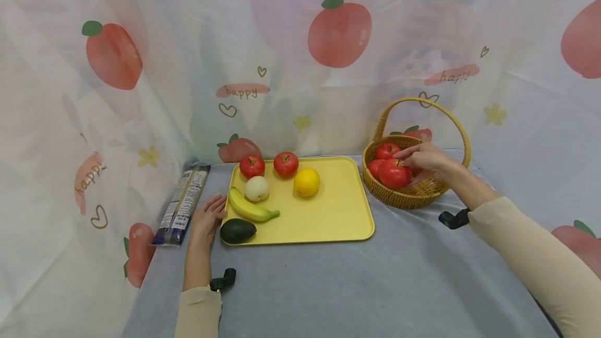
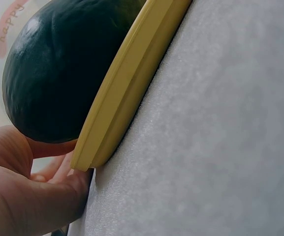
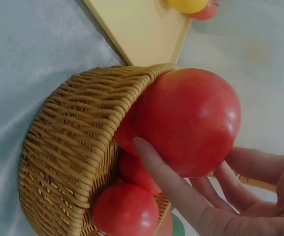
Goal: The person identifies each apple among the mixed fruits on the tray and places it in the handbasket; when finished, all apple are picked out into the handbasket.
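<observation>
Beige sleeves (image 1: pixel 199 312) are worn on both outstretched arms. At the left, the left hand (image 1: pixel 207 218) is laid against the yellow tray's (image 1: pixel 328 218) left edge, its fingers relaxed and nearly straight, near the avocado (image 1: pixel 238 231). At the right, a red apple (image 1: pixel 394 174) is pinched between the right hand's (image 1: pixel 427 160) thumb and fingers at the wicker basket's (image 1: pixel 399 201) opening, beside other red apples (image 1: pixel 387 151). Grey cloth (image 1: pixel 328 291) is spread beneath everything. On it, a printed package (image 1: pixel 183 205) is set at the left; a banana (image 1: pixel 251 207), a pale round fruit (image 1: pixel 256 189), two apples (image 1: pixel 252 166) and a yellow fruit (image 1: pixel 307 182) are held by the tray. Behind, pale fabric (image 1: pixel 281 30) is hung, printed with fruit, hearts and "happy".
</observation>
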`<state>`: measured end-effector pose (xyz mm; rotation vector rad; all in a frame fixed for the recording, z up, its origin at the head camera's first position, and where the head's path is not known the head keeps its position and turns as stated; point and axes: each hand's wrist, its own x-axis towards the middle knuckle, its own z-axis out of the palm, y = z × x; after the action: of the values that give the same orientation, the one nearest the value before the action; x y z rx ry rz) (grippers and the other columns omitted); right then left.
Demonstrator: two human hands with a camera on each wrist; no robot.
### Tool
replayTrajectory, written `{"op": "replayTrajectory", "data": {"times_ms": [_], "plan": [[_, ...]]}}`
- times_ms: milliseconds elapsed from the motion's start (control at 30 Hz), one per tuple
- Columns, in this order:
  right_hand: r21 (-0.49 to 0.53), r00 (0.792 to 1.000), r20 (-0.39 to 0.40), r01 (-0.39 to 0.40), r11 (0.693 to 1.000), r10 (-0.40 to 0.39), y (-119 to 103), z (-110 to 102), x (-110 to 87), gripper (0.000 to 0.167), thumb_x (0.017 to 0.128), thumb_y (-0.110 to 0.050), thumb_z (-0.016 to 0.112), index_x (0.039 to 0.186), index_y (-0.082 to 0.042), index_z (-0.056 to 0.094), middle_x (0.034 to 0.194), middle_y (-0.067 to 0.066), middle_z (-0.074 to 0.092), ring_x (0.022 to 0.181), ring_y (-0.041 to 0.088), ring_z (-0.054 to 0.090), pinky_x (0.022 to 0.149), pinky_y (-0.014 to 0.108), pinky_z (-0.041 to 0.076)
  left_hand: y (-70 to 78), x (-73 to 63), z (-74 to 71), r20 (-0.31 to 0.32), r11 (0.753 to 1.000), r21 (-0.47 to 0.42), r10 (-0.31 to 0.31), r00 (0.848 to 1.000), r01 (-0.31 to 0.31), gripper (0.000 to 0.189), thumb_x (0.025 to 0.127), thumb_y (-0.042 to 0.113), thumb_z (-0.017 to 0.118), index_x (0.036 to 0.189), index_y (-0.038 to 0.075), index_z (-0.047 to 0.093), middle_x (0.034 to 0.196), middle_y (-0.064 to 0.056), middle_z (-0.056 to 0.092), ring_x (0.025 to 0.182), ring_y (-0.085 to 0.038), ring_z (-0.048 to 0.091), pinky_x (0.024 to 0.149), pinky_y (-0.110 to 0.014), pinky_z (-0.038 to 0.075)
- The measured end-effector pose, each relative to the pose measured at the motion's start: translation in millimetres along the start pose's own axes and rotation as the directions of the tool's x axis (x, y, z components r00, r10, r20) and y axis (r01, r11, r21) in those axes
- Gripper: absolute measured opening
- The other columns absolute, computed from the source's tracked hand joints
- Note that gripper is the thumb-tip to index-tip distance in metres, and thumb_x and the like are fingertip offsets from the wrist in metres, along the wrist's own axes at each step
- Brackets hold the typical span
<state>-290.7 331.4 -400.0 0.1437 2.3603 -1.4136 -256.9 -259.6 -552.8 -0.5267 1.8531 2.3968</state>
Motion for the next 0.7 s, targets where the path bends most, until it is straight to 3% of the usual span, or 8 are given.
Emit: {"op": "replayTrajectory", "data": {"times_ms": [433,700], "plan": [[-0.078,1.000,0.005,0.007,0.997,-0.006,-6.0,-3.9,0.5,0.046,0.103,-0.002,0.052,0.148,0.010,0.050,0.156,0.037,0.029,0.122,0.049,0.054,0.084,0.060,0.059,2.3,-1.6,0.1,-0.009,1.000,0.017,0.005,1.000,-0.005,0.072,0.094,-0.023,0.049,0.161,0.002,0.036,0.162,-0.018,0.043,0.148,-0.027,0.044,0.110,-0.028,0.047],[-0.104,1.000,-0.003,0.011,0.994,-0.012,-4.2,-2.1,-0.4,0.046,0.104,-0.001,0.051,0.148,0.011,0.049,0.157,0.037,0.025,0.123,0.047,0.055,0.082,0.058,0.060,0.5,-0.4,-0.1,0.003,1.000,0.006,0.003,1.000,-0.003,0.072,0.095,-0.023,0.050,0.161,0.002,0.035,0.162,-0.019,0.041,0.148,-0.027,0.043,0.110,-0.027,0.046]]}}
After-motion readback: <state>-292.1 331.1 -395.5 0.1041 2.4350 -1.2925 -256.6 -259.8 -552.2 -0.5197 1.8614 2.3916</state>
